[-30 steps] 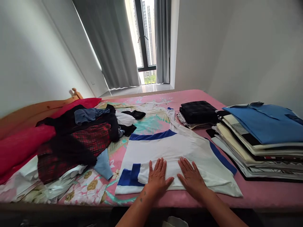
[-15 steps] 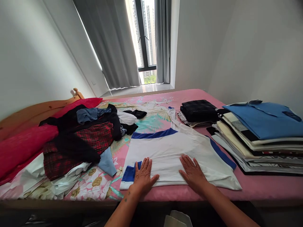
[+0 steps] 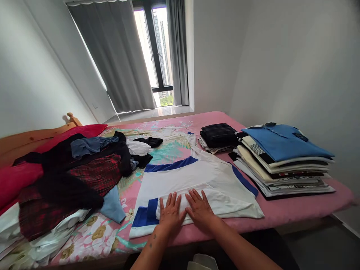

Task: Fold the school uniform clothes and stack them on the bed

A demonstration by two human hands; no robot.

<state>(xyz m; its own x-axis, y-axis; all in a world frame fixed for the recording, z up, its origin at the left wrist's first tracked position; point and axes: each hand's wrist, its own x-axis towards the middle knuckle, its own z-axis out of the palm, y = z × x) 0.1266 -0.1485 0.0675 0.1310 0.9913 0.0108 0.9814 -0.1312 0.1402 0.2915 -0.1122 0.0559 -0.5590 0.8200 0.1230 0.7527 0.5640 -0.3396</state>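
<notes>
A white shirt with blue trim (image 3: pixel 168 174) lies spread at the near edge of the bed, its near part folded over. My left hand (image 3: pixel 171 210) rests flat on this fold, fingers stretched, just right of the blue cuff (image 3: pixel 152 208). Close beside it, my right hand (image 3: pixel 199 207) also presses flat on the white cloth with fingers apart. The two thumbs nearly meet. Neither hand grips anything. One long white sleeve (image 3: pixel 201 148) stretches away from the shirt toward the far side of the bed.
Rumpled dark and plaid clothes (image 3: pixel 95 172) heap on the left by red pillows (image 3: pixel 19 183). To the right stands a tall stack of folded clothes with a blue shirt (image 3: pixel 284 140) on top. Behind it sits a smaller dark folded pile (image 3: pixel 218 135). The pink bedsheet (image 3: pixel 281 213) ends nearby.
My right hand has slid left across the shirt toward my left hand, narrowing the gap between them. The camera view has turned slightly right.
</notes>
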